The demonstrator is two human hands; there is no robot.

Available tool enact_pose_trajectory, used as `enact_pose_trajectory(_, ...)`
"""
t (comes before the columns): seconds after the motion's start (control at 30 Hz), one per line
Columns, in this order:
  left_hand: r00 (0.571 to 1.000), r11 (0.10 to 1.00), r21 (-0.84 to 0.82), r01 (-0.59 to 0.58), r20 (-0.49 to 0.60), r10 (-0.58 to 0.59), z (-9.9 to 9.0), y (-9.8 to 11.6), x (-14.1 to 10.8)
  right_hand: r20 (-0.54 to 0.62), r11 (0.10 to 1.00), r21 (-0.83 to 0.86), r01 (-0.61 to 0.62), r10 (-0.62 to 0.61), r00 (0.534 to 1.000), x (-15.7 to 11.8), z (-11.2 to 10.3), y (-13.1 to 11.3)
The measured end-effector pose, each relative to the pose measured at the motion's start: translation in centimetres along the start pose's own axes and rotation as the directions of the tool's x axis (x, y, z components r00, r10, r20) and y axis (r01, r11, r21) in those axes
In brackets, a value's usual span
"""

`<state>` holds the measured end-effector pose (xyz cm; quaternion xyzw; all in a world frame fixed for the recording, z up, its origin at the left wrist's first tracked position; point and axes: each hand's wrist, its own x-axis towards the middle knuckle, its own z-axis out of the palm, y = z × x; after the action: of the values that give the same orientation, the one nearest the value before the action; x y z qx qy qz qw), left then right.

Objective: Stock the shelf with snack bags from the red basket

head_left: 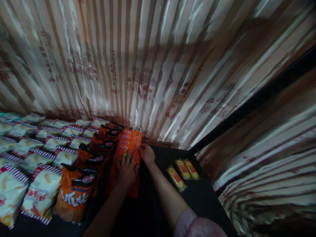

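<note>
A row of flat orange packets (132,138), overlapping so that their printed ovals line up, lies on the dark table in the middle of the head view. My left hand (127,166) rests flat on the nearer part of this row, its fingers spread and pointing away from me. At the right edge of the packets, my right hand (147,154) has its fingers curled and the thumb and index finger pinched at an orange packet's edge. Part of the nearer packets is hidden beneath my left hand and forearm.
Orange-and-black snack bags (76,194) stand in a column to the left. Beyond them are several rows of white bags with striped edges (40,192). Three yellow wrapped snacks (176,178) lie on the black table (204,204) at right. A patterned curtain (148,65) hangs behind.
</note>
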<state>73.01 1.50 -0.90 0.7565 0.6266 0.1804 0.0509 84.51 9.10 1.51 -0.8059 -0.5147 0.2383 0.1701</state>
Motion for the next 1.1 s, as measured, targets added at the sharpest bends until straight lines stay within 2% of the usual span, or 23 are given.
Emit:
enact_pose_trajectory(0.37, 0.999, 1.0, -0.001, 0.023, -0.03, -0.023, -0.6, 0.5, 0.2, -0.054, 0.997, 0.067, 0.036, -0.032, 0.998, -0.2, 0.2, 0.2)
enact_pose_trajectory(0.7, 1.0, 1.0, -0.011, -0.01, 0.021, 0.01, -1.0, 1.0, -0.1, -0.126, 0.982, 0.159, 0.099, -0.079, 0.989, -0.4, 0.5, 1.3)
enact_pose_trajectory(0.8, 0.998, 0.999, -0.012, -0.042, 0.034, 0.043, -1.4, 1.2, -0.3, -0.178, 0.969, 0.177, 0.173, -0.141, 0.974, -0.9, 0.5, 1.7)
enact_pose_trajectory(0.97, 0.998, 0.999, -0.011, -0.043, 0.05, 0.043, -1.6, 1.4, -0.7, -0.231, 0.915, 0.164, 0.368, -0.327, 0.916, -1.9, 0.7, 2.1)
enact_pose_trajectory(1.1, 0.996, 0.999, -0.015, -0.032, 0.083, 0.033, -1.7, 1.3, -0.9, -0.211, 0.906, 0.14, 0.399, -0.367, 0.906, -2.4, 1.3, 2.5)
